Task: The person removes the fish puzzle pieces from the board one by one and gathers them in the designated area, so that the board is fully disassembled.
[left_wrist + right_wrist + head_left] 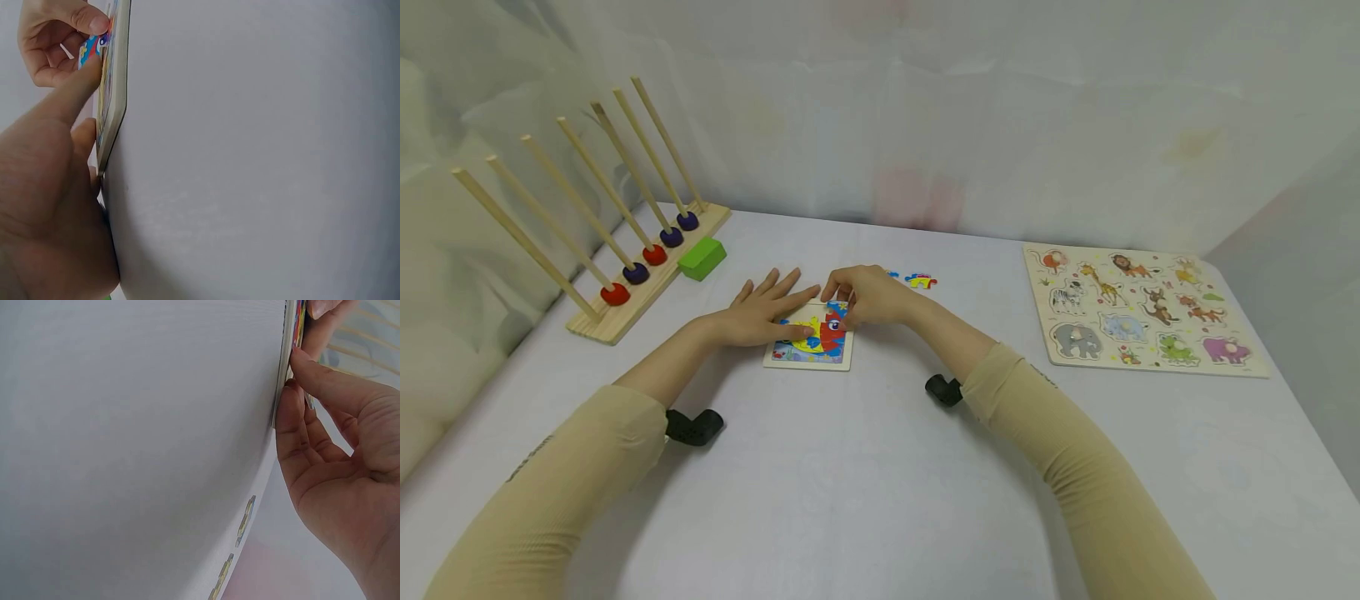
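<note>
A small jigsaw puzzle in a pale wooden frame (808, 365) lies in the middle of the table, its picture showing a yellow and red fish on blue. My left hand (756, 312) spreads its fingers at the frame's left side, thumb laid across the picture. At the upper right corner, my right hand (877, 296) pinches a blue puzzle piece (85, 51) between thumb and fingers. In the left wrist view this piece stands tilted up from the picture. The right wrist view shows the right thumb (312, 370) right at the frame's edge.
Loose puzzle pieces (921, 281) lie just behind the right hand. A wooden rack with upright pegs (625, 308) and red and purple beads stands at the left, a green block (702, 258) beside it. An animal peg puzzle board (1067, 300) lies at the right.
</note>
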{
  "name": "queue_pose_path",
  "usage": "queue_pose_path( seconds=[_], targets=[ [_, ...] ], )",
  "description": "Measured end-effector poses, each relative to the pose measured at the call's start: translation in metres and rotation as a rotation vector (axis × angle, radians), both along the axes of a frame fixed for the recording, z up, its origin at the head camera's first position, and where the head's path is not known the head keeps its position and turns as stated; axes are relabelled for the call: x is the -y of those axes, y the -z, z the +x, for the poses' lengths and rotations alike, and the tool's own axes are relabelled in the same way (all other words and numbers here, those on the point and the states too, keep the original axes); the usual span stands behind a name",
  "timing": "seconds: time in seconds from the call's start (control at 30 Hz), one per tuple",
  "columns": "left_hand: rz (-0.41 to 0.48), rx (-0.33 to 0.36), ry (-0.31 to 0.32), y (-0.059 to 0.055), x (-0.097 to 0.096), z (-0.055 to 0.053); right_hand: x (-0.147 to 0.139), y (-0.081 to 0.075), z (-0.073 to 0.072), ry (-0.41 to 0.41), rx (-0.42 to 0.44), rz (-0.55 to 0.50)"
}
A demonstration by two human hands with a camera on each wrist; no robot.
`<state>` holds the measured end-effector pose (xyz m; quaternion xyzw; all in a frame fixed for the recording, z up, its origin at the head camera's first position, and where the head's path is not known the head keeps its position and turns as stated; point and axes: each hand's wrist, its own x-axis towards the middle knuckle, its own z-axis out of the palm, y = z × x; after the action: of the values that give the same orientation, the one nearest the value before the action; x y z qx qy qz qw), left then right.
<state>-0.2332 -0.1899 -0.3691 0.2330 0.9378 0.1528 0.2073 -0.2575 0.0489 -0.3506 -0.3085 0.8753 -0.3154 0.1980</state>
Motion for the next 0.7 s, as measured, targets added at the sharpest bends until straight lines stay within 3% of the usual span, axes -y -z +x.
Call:
queue_pose_path(
  seconds=[0.27, 0.5, 0.7],
  targets=[
    [0.045, 0.055, 0.062, -0.0035, 0.0085, -0.0007, 0.0003, 0.0009, -0.0005, -0.005, 0.006, -0.008],
    [0.049, 0.063, 0.074, -0.0035, 0.0092, -0.0023, 0.0001, -0.0009, -0.0008, 0.007, 0.031, -0.001],
    [0.030, 0.073, 0.066, -0.0028, 0.0088, -0.0031, -0.0029, -0.0018, -0.0037, 0.050, 0.082, -0.062]
  ],
)
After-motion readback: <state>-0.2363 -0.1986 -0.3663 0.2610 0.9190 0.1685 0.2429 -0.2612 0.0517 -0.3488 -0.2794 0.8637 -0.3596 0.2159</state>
